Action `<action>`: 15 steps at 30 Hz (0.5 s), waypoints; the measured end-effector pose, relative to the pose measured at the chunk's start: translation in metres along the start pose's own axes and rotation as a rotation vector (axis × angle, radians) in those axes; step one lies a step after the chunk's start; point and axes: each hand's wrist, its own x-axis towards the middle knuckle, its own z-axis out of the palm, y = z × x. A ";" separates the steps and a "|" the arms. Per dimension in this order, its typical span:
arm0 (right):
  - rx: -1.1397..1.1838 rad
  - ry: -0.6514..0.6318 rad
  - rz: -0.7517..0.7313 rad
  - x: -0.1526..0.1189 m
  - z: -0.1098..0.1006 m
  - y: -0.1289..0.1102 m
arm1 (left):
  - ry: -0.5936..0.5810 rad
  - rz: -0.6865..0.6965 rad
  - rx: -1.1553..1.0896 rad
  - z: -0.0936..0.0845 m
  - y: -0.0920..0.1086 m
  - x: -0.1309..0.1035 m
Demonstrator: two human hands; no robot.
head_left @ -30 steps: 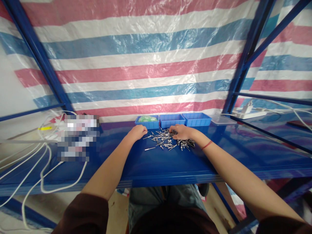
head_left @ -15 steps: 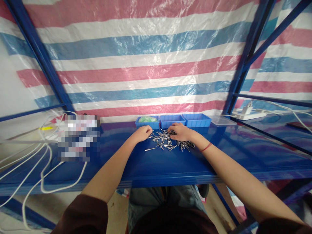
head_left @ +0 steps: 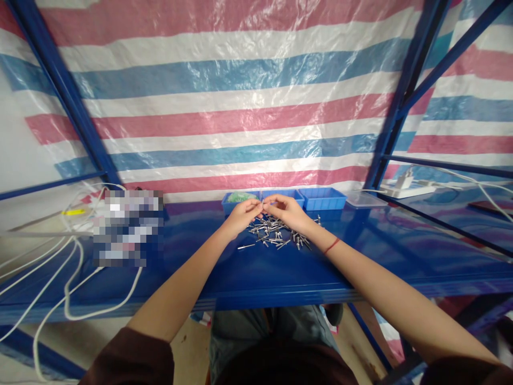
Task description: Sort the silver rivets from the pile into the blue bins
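A loose pile of silver pop rivets (head_left: 276, 231), thin pins with thicker ends, lies on the blue workbench (head_left: 256, 275). Just above the pile's far side, my left hand (head_left: 243, 215) and my right hand (head_left: 289, 213) meet fingertip to fingertip. Both are closed in a pinch, and a small shiny bit of a rivet shows between them. The fingers cover most of it. One single rivet (head_left: 246, 246) lies apart at the front left of the pile. Behind my hands stands a blue bin (head_left: 300, 199), partly covered by them.
A left blue bin (head_left: 230, 205) holds something green in clear plastic; a right blue bin (head_left: 325, 199) stands beside the middle one. Farther right are a clear plastic lid (head_left: 366, 199) and a white power strip (head_left: 409, 187). White cables (head_left: 82, 267) hang over the bench's left side.
My right hand has lifted off the pile and moved left. My left hand has shifted slightly right and back, and the fingertips now meet over the pile.
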 end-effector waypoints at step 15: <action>-0.076 0.085 -0.086 0.001 0.000 0.003 | -0.058 0.033 -0.027 0.001 0.005 -0.003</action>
